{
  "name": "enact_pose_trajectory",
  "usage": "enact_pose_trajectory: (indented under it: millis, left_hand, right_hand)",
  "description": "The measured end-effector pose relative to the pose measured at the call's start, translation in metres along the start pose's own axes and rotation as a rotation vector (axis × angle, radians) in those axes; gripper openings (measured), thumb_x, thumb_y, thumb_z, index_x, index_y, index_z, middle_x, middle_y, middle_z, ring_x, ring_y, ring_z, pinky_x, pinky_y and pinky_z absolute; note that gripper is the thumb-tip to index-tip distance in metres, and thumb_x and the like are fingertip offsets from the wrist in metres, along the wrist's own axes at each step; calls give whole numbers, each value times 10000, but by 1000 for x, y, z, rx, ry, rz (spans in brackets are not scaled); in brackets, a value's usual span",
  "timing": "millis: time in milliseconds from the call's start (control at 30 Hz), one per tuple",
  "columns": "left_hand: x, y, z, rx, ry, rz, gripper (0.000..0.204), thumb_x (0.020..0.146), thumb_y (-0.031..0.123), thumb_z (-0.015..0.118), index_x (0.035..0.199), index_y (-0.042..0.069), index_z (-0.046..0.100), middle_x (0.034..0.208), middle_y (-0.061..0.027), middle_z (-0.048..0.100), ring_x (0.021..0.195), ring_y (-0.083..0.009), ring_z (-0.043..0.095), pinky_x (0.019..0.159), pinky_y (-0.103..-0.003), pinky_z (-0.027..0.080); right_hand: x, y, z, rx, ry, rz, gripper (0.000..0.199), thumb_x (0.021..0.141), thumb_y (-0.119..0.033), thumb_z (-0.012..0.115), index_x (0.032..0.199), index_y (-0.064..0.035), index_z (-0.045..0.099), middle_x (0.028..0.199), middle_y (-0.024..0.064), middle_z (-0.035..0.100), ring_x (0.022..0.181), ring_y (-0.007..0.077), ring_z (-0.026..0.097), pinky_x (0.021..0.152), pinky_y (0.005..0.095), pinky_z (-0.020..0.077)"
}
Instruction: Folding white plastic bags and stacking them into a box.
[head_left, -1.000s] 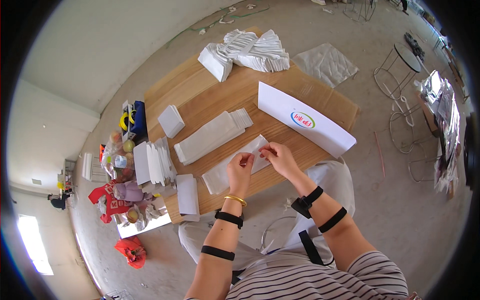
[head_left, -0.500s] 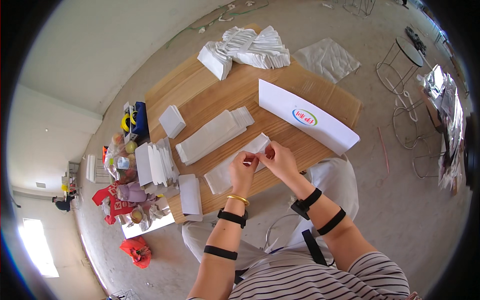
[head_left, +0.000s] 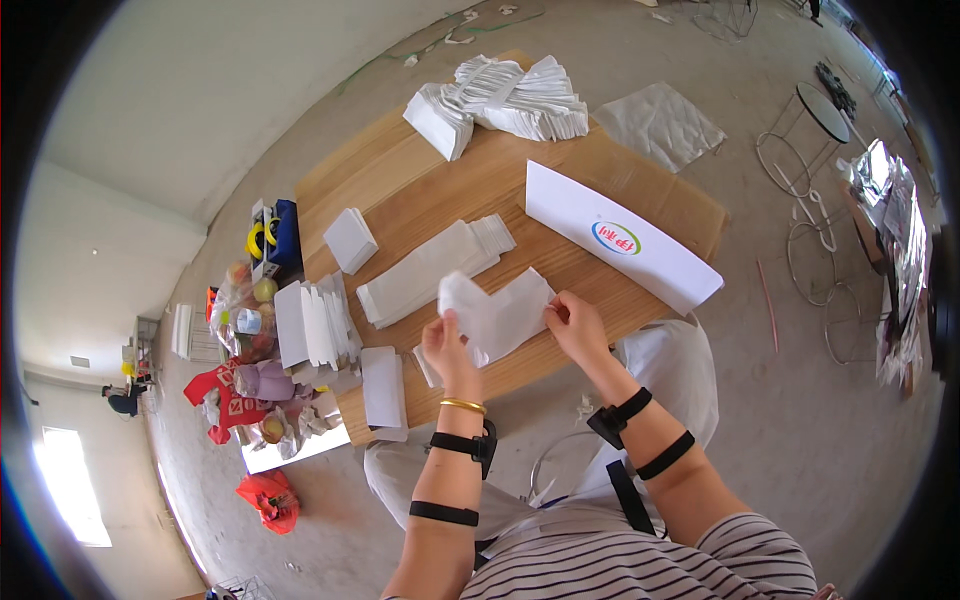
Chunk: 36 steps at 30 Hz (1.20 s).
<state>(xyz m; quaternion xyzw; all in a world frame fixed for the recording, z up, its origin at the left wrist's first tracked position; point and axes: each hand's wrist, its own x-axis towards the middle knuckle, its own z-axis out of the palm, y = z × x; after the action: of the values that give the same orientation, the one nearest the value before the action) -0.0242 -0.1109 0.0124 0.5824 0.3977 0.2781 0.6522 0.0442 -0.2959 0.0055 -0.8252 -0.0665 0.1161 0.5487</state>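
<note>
A thin white paper sheet (head_left: 505, 315) is spread between my hands above the near part of the wooden table, its left end raised and bent. My left hand (head_left: 447, 350) pinches the raised left end. At the sheet's right end, my right hand (head_left: 577, 325) has its thumb and fingers pinched together on the edge. More white paper lies flat beneath the sheet, mostly hidden. Just beyond it rests a fanned stack of long white paper pieces (head_left: 430, 270).
A white printed panel (head_left: 620, 240) stands at the right on brown cardboard (head_left: 685, 205). A bound white paper bundle (head_left: 500, 98) lies at the far end. White cards (head_left: 350, 240), a white box of upright cards (head_left: 320, 325) and a blue holder (head_left: 286, 240) line the left.
My hands, close together before, are now apart. The left has moved left, lifting and bending the sheet's left end; the right has moved slightly right and down.
</note>
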Motion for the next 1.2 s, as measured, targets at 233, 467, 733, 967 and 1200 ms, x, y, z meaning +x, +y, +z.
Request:
enact_pose_trajectory:
  millis: [233, 467, 733, 967, 1200]
  left_hand:
    - [3, 15, -48, -278, 165, -78, 193, 931, 233, 695, 960, 103, 555, 958, -8, 623, 894, -124, 582, 775, -285, 470]
    - [4, 33, -98, -459, 102, -135, 245, 935, 228, 679, 1076, 70, 556, 1036, -36, 617, 958, -162, 595, 888, -320, 486]
    - [15, 66, -162, -701, 163, -196, 292, 934, 239, 675, 1149, 57, 597, 1131, -39, 628, 1075, -162, 575, 970, -315, 468]
    - [6, 29, -160, -655, 22, -202, 300, 972, 258, 610, 1194, 66, 547, 1258, -79, 553, 1151, -204, 530, 1014, -360, 453]
    - [-44, -23, -96, -378, -50, -228, 124, 924, 115, 688, 928, 104, 564, 946, -13, 635, 891, -130, 618, 850, -283, 517]
  right_hand:
    - [8, 2, -6, -22, -169, 142, 579, 809, -541, 706, 992, 6, 665, 807, 173, 693, 798, 353, 680, 720, 432, 524]
    - [12, 9, 3, -284, -50, 71, 325, 874, -350, 642, 887, -26, 637, 875, 204, 693, 846, 405, 657, 737, 483, 509]
    - [4, 4, 5, -316, 4, -12, 262, 860, -293, 651, 897, -34, 631, 859, 193, 688, 836, 393, 657, 716, 478, 501]
    - [4, 2, 5, -355, 2, -31, 257, 857, -289, 661, 885, -36, 626, 848, 181, 696, 824, 379, 666, 708, 458, 508]
    - [-1, -8, 15, -450, 29, -58, 246, 848, -285, 666, 897, -46, 636, 854, 168, 704, 833, 366, 674, 715, 460, 514]
